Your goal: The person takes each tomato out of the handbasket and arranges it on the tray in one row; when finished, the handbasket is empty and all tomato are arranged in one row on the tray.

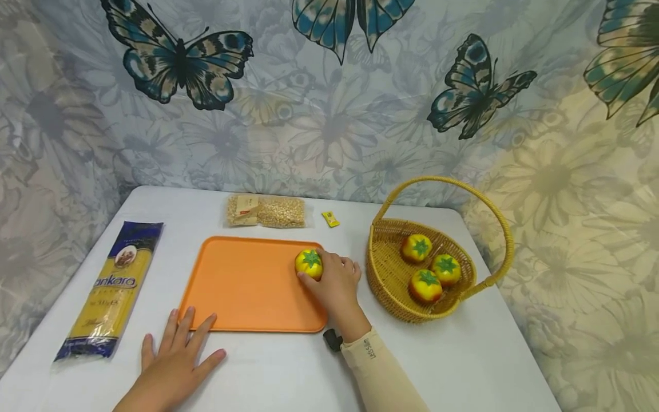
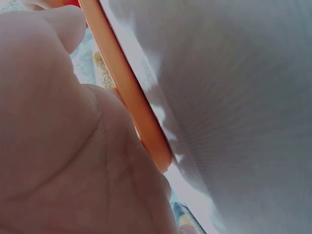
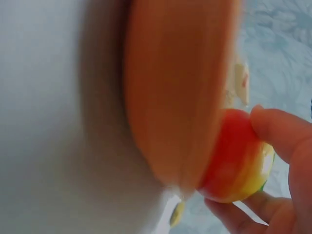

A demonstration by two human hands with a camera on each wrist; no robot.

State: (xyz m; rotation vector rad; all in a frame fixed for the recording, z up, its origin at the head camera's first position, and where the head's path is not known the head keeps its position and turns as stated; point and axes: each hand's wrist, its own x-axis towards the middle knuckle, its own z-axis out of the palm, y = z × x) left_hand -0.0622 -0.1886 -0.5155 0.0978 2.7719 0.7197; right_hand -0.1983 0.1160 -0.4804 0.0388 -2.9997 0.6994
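My right hand (image 1: pixel 334 286) grips a yellow-and-red fruit (image 1: pixel 309 264) with a green star-shaped top, at the right end of an orange tray (image 1: pixel 247 286). The right wrist view shows the thumb and fingers around the fruit (image 3: pixel 239 156), just past the tray's rim (image 3: pixel 178 87). With fingers spread, my left hand (image 1: pixel 175 366) lies at the tray's near left corner, its fingertips by the rim. Its palm (image 2: pixel 63 131) fills much of the left wrist view, beside the tray edge (image 2: pixel 131 97). Three similar fruits (image 1: pixel 426 286) sit in a wicker basket (image 1: pixel 386 286) on the right.
A yellow-and-blue pasta packet (image 1: pixel 110 292) lies left of the tray. Behind the tray are a clear bag of grains (image 1: pixel 280 212) and a small yellow sachet (image 1: pixel 330 218). The basket's tall handle (image 1: pixel 507 240) arches up. A butterfly-patterned backdrop (image 1: pixel 329 126) borders the white table (image 1: pixel 437 366).
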